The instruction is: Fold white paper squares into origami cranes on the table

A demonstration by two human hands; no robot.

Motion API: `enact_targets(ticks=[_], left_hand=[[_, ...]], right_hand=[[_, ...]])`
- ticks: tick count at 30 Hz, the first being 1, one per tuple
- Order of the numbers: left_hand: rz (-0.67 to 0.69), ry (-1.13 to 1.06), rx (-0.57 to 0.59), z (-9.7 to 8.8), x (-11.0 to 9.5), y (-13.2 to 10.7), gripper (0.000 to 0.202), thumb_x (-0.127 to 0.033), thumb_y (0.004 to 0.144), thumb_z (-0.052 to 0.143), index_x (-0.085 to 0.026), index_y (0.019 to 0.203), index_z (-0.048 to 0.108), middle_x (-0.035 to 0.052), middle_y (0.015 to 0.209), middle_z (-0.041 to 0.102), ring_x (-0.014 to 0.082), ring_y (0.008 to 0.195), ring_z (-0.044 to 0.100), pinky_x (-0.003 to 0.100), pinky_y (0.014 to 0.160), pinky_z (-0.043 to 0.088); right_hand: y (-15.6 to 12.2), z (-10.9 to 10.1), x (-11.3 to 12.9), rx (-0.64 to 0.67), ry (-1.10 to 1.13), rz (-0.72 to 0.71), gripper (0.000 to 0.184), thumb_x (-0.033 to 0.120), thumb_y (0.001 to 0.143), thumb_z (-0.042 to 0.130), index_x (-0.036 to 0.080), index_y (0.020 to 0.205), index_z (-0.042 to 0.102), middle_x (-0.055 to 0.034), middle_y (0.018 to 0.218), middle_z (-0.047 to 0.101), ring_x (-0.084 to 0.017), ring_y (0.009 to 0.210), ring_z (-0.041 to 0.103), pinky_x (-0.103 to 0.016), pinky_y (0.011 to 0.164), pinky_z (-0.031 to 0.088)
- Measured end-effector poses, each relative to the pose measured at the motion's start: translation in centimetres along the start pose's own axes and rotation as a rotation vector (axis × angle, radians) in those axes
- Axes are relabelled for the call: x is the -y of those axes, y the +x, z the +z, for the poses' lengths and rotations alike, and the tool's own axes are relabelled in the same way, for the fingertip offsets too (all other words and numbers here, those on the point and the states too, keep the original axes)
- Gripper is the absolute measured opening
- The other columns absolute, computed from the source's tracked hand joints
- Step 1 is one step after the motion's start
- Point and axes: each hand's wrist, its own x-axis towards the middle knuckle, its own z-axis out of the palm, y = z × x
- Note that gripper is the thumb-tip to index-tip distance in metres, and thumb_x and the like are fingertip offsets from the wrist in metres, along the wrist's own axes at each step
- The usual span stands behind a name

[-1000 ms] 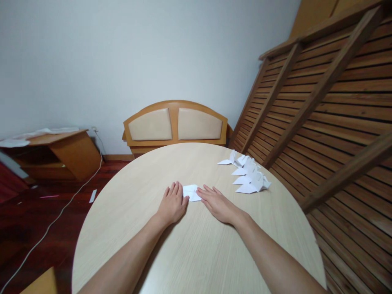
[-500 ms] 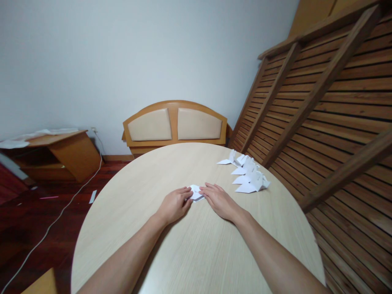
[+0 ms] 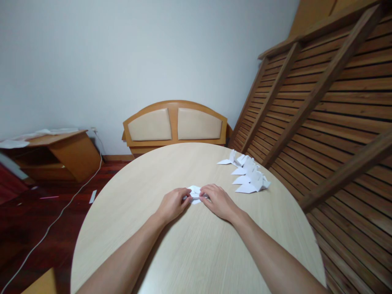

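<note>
Left hand (image 3: pixel 173 205) and right hand (image 3: pixel 219 203) pinched opposite sides of the part-folded white paper (image 3: pixel 195 190) mid-table (image 3: pixel 196 249), folding judged incomplete; several seemingly finished origami birds (image 3: pixel 249 179) sat at right.

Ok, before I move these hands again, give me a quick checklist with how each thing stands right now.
1. Left hand touching the white paper: ok, fingers at its left side.
2. Right hand touching the white paper: ok, fingers at its right side.
3. White paper well inside the rim of the table: ok.
4. Folded paper figures clear of the right hand: ok, a visible gap between them.
5. Creases sharp and edges lined up: cannot tell, fingers cover part and the detail is too small.
</note>
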Motion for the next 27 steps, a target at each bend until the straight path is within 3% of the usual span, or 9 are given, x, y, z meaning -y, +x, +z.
enact_targets(ticks=[12,19,23,27], left_hand=[[-0.012,0.000,-0.040,0.52,0.81,0.09,0.020,-0.023,0.092,0.054,-0.024,0.106,0.068,0.0042,0.107,0.074,0.0208,0.099,0.067,0.029,0.085,0.050],[0.007,0.040,-0.034,0.60,0.90,0.12,0.023,-0.017,0.092,0.053,-0.025,0.105,0.069,0.0035,0.107,0.074,0.0204,0.098,0.068,0.029,0.085,0.052],[0.126,0.012,-0.018,0.58,0.72,0.05,0.030,-0.018,0.096,0.046,-0.025,0.113,0.069,0.0034,0.126,0.069,0.0189,0.116,0.064,0.031,0.101,0.048],[0.225,0.012,0.046,0.56,0.33,-0.14,0.038,-0.024,0.101,0.038,-0.024,0.133,0.059,0.0047,0.142,0.058,0.0186,0.135,0.050,0.037,0.114,0.039]], right_hand=[[0.33,0.26,0.48,0.016,0.017,-0.048,0.020,0.014,0.094,0.053,0.021,0.106,0.067,-0.0051,0.101,0.071,-0.021,0.097,0.064,-0.034,0.087,0.047],[0.30,0.40,0.71,0.104,-0.026,-0.096,0.035,0.011,0.095,0.048,0.028,0.116,0.071,-0.0037,0.117,0.070,-0.021,0.111,0.061,-0.036,0.097,0.047],[0.00,0.44,0.91,0.134,-0.053,-0.110,0.037,0.022,0.098,0.048,0.023,0.131,0.063,-0.0072,0.136,0.063,-0.024,0.126,0.055,-0.041,0.108,0.041],[-0.65,0.52,0.97,0.239,-0.045,-0.072,0.054,0.043,0.102,0.041,0.016,0.149,0.042,-0.0129,0.156,0.040,-0.028,0.145,0.034,-0.049,0.119,0.026]])
